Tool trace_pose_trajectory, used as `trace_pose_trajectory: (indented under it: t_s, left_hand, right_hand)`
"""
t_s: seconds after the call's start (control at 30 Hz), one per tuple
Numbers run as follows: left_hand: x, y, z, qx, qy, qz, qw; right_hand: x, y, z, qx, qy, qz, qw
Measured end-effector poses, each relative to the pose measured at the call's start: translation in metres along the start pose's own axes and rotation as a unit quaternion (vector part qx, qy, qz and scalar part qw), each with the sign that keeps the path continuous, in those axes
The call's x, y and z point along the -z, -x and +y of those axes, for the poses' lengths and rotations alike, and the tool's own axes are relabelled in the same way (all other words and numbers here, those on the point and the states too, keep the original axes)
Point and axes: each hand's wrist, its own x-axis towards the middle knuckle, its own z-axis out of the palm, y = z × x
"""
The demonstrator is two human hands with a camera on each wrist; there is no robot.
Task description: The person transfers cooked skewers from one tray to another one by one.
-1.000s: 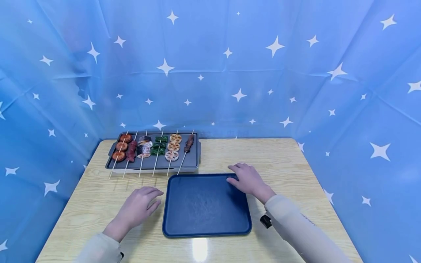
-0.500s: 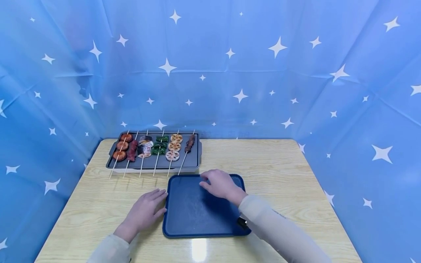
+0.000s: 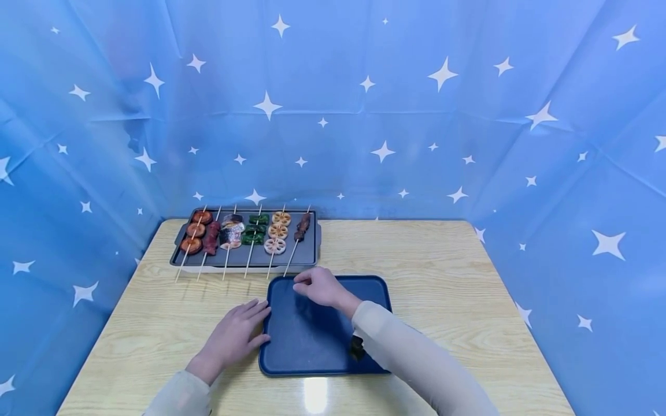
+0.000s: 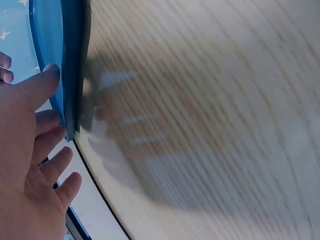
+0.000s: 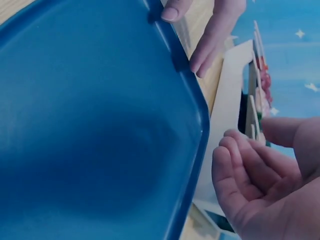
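L hand (image 3: 231,338) nearest: fingers extended, tips at L rim of blue tray (image 3: 296,358), no grip seen. Tray's flat on tbl (image 3: 468,300), no food on it yet. R forearm (image 3: 411,358) reaches across; R hand (image 3: 321,287), over far rim nr L corner, has fingers part-curled, thumb apart, nothing held. It's just beside the stick end of rightmost meat skewer (image 3: 303,227). Behind, griddle (image 3: 312,254) bears all six skewers (image 3: 229,232); none lifted, so work looks barely begun.
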Motion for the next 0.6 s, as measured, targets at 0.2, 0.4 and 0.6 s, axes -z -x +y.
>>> trace_pose_trajectory:
  t_s: [0.2,0.4,0.6]
  left_hand:
    - [-0.001,0.0,0.0,0.002,-0.016,-0.009,0.9998]
    - [-0.002,0.0,0.0,-0.004,-0.019,0.004,0.9998]
    - [-0.004,-0.002,-0.001,-0.004,-0.03,-0.003,0.9995]
  right_hand:
    - [-0.01,-0.008,-0.002,-0.036,-0.07,0.007,0.9969]
    - [-0.02,-0.013,-0.009,-0.061,-0.165,0.022,0.9841]
    - [-0.026,-0.021,-0.012,-0.099,-0.251,0.038,0.9622]
